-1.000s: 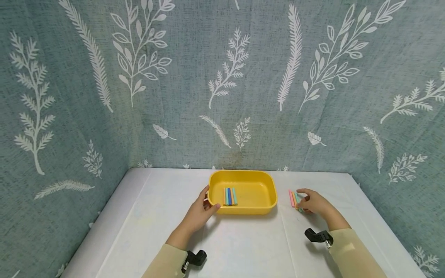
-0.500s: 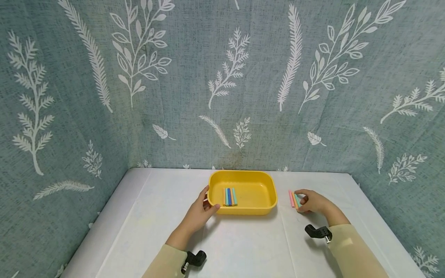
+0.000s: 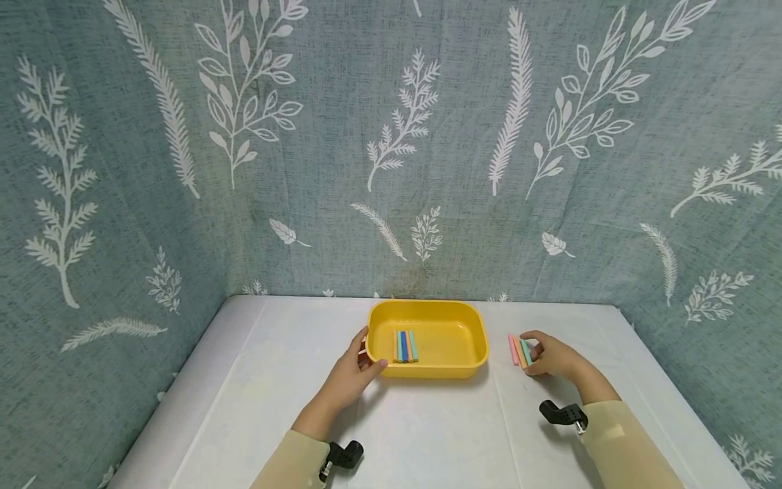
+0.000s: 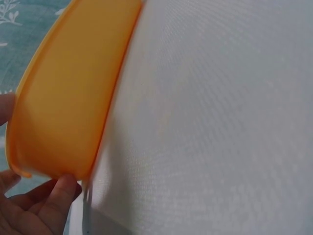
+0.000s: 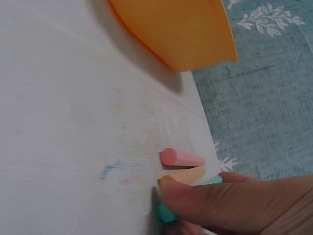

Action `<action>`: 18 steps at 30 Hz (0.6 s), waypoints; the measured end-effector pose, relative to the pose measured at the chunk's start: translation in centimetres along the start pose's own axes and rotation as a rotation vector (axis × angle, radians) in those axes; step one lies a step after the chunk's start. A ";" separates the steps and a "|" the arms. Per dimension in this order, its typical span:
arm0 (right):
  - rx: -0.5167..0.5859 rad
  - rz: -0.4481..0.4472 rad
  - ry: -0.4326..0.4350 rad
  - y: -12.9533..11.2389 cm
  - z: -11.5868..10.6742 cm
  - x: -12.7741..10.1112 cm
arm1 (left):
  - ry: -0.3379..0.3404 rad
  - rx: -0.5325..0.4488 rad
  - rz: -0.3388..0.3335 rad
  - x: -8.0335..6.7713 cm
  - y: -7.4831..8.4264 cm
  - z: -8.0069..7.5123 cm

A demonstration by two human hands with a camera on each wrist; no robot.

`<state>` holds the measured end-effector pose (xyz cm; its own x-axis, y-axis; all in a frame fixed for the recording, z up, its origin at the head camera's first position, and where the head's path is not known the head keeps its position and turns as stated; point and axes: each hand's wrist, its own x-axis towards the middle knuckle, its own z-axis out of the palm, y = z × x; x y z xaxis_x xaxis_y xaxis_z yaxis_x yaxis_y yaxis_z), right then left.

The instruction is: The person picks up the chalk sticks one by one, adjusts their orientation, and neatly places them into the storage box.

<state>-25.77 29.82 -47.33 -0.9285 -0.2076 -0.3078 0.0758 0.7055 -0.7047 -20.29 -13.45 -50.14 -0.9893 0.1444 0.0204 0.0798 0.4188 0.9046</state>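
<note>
Right of the yellow tray (image 3: 473,363), three chalk sticks (image 3: 519,350), pink, orange and teal, lie side by side on the white table (image 3: 427,435), long axes pointing away from the person. The right hand (image 3: 552,358) is nearest, fingers curled over them and pinching the teal one, with the pink stick farthest from its fingers. The left hand (image 3: 349,372) grips the tray's near left corner. Since the earlier frames, the right hand has drawn slightly back; the left is unchanged.
</note>
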 end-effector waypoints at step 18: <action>0.080 -0.038 0.073 0.0 0.8 -0.9 | -0.002 0.034 0.005 -0.2 0.1 0.0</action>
<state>-24.61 29.41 -47.56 -0.9552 -0.1808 -0.2344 0.0663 0.6408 -0.7648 -20.11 -13.39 -50.04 -0.9886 0.1482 0.0246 0.0893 0.4482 0.8894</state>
